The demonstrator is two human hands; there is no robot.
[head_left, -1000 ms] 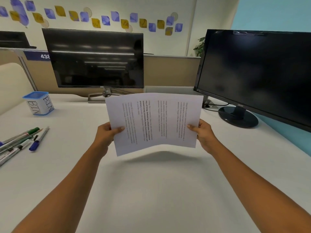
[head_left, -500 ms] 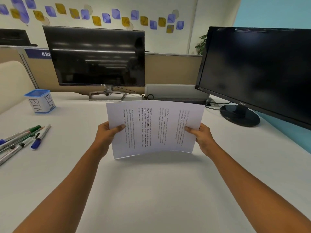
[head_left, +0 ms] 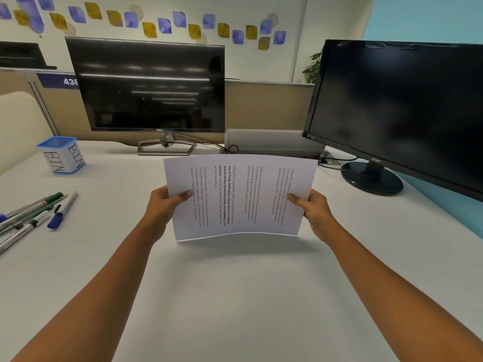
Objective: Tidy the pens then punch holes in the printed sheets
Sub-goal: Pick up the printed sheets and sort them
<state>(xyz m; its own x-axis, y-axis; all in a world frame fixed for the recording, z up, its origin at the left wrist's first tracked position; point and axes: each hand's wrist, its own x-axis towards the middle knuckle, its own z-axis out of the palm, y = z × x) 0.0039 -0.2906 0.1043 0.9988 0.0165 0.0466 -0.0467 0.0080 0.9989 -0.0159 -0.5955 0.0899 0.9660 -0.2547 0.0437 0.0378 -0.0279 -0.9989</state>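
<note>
1. Two hands in view. The left hand (head_left: 163,205) and right hand (head_left: 315,211) are both on the printed sheets (head_left: 240,197).
2. One stack of printed sheets. The sheet count cannot be told; only the top page shows, with its text running sideways.
3. Pens (head_left: 34,215): about six, lying loose in a bunch on the bench (head_left: 235,296) at far left. Some are cut off by the frame edge, so the exact count is unclear. One has a blue cap (head_left: 53,223), one a green cap (head_left: 55,197).
4. One bin (head_left: 61,155), white with a blue rim and labelled "BIN", stands upright on the bench beyond the pens. Its inside cannot be seen from here. The pens lie outside it.
5. Two monitors, both dark: the left monitor (head_left: 149,87) at the back and the right monitor (head_left: 400,113), which is nearer.
6. One grey box (head_left: 271,141) sits between the monitor stands.
7. Both arms reach forward over the middle of the bench, with the sheets held between the hands.
8. Left fingers are clamped on the left edge, thumb (head_left: 183,195) on the printed face and the rest hidden behind the paper.
9. Right fingers are clamped on the right edge the same way.
10. The sheets stand nearly upright and bowed. I cannot tell if the lower edge touches the bench.
</note>
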